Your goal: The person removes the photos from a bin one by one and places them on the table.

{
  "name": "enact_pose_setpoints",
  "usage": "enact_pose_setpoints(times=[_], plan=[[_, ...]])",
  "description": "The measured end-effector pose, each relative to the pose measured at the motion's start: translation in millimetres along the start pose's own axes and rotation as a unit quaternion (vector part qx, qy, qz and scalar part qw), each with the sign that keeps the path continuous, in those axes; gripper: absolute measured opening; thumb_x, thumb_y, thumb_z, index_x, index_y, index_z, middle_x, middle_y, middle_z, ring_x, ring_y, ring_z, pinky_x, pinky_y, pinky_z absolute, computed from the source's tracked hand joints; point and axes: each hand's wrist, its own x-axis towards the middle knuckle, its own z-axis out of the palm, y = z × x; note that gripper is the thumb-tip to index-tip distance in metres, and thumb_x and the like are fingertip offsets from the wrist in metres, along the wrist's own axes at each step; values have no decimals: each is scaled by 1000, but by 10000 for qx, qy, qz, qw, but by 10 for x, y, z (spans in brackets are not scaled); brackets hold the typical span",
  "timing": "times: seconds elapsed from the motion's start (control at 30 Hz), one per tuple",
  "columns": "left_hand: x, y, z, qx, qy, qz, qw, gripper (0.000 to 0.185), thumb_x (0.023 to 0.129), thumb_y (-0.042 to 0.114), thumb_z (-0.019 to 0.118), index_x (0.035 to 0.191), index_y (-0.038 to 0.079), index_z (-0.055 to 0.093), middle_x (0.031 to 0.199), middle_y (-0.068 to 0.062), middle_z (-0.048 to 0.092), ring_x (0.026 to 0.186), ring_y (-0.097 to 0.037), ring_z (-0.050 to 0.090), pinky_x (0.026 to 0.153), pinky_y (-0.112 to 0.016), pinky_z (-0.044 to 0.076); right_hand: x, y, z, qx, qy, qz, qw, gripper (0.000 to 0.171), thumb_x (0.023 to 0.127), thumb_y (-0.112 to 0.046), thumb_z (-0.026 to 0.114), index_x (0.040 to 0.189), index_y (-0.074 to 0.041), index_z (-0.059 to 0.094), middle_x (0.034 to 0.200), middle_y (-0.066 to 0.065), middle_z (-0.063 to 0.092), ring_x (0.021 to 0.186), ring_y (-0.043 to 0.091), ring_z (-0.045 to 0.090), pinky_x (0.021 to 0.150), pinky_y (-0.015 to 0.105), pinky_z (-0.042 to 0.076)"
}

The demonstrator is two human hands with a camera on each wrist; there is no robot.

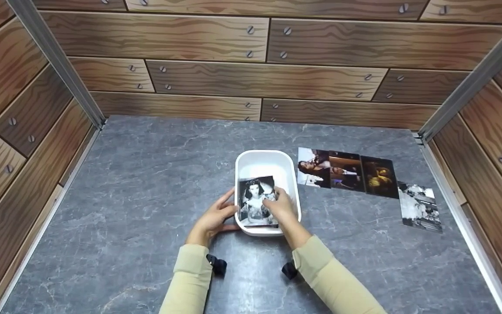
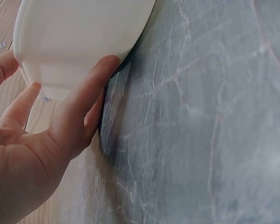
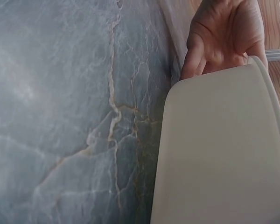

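A white plastic tub (image 1: 265, 167) stands in the middle of a grey marble table (image 1: 146, 196). A black-and-white portrait photo (image 1: 254, 197) lies tilted on top of its near half. My left hand (image 1: 218, 214) rests against the tub's left outer wall, thumb and fingers straight along the tub (image 2: 79, 37), as the left hand (image 2: 46, 140) shows up close. My right hand (image 1: 279, 204) reaches into the tub from the right and pinches the photo's right edge. In the right wrist view the tub wall (image 3: 214, 149) hides the fingertips of the right hand (image 3: 224, 32).
To the right of the tub lies a row of photos: a pale portrait (image 1: 314, 168), two dark prints (image 1: 347, 171) (image 1: 379, 176), and a black-and-white one (image 1: 421, 205) set lower. Wood-patterned walls with metal corner posts enclose the table on three sides.
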Motion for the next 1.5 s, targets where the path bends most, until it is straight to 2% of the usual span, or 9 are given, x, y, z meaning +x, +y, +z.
enact_pose_setpoints(times=[0.13, 0.43, 0.57, 0.73, 0.83, 1.07, 1.13, 1.27, 1.5], plan=[[-4, -9, -3, -4, -8, 6, 10000, 69, 93, 7, 52, 155, 17, 22, 149, -27, 31, 121, -32, 49, 92, -54, 54, 8, 14, 17, 171, 349, -201, 9990, 59, 78, -1, 64, 134, -2, 46, 131, 25, 54, 117, 38, 51, 97, 45, 48], [7, -18, 2, 46, 19, -13, 10000, 69, 94, 8, 53, 155, 18, 23, 147, -26, 35, 120, -31, 51, 91, -53, 54, 27, 3, -47, 609, 290, -338, 9972, 60, 76, 9, 63, 133, -4, 47, 114, 25, 58, 92, 27, 58, 66, 25, 52], [11, -16, 7, 60, -6, -1, 10000, 69, 93, 8, 53, 155, 19, 23, 147, -26, 36, 119, -30, 52, 92, -53, 54, 8, -18, -223, 1415, 413, -375, 9884, 60, 76, 13, 60, 133, 0, 45, 100, 17, 58, 69, 13, 53, 49, 16, 44], [7, -5, 18, 34, -4, -6, 10000, 69, 93, 7, 53, 155, 20, 23, 149, -26, 34, 123, -34, 50, 92, -52, 54, -63, 17, -628, 2166, 635, -380, 9735, 62, 78, 15, 59, 136, 0, 44, 84, 4, 58, 50, 4, 47, 40, 13, 37], [8, 3, 17, 25, -4, -9, 10000, 69, 94, 7, 53, 155, 20, 23, 149, -26, 33, 125, -36, 48, 91, -52, 55, -111, 115, -925, 2321, 746, -355, 9692, 63, 80, 14, 60, 138, -1, 41, 79, -3, 55, 47, 2, 44, 38, 12, 36], [15, 7, -5, 139, -38, 5, 9999, 68, 94, 7, 51, 154, 19, 24, 143, -26, 40, 117, -30, 53, 89, -52, 56, -173, 474, -1530, 2542, 1093, -153, 9608, 65, 84, 14, 57, 142, 1, 33, 70, -12, 53, 65, 1, 52, 63, 12, 49], [12, 7, -6, 134, -6, 10, 9999, 68, 94, 6, 52, 154, 19, 25, 143, -26, 40, 116, -29, 54, 89, -52, 56, -165, 569, -1628, 2446, 1164, -66, 9626, 64, 85, 13, 57, 143, 0, 32, 70, -14, 53, 65, 0, 51, 61, 12, 48], [8, 7, -6, 121, 27, -6, 9999, 68, 94, 6, 52, 154, 18, 24, 145, -26, 38, 118, -30, 53, 89, -52, 56, -145, 724, -1691, 2236, 1004, 80, 9695, 66, 86, 12, 57, 144, 0, 29, 69, -16, 56, 63, -1, 51, 57, 11, 47], [0, -4, -13, 117, 10, 36, 9999, 68, 94, 7, 52, 155, 18, 24, 148, -27, 35, 120, -32, 51, 88, -51, 56, -102, 901, -1551, 2079, 708, 172, 9754, 68, 85, 12, 59, 145, 5, 27, 71, -13, 56, 64, -2, 52, 61, 11, 47]])
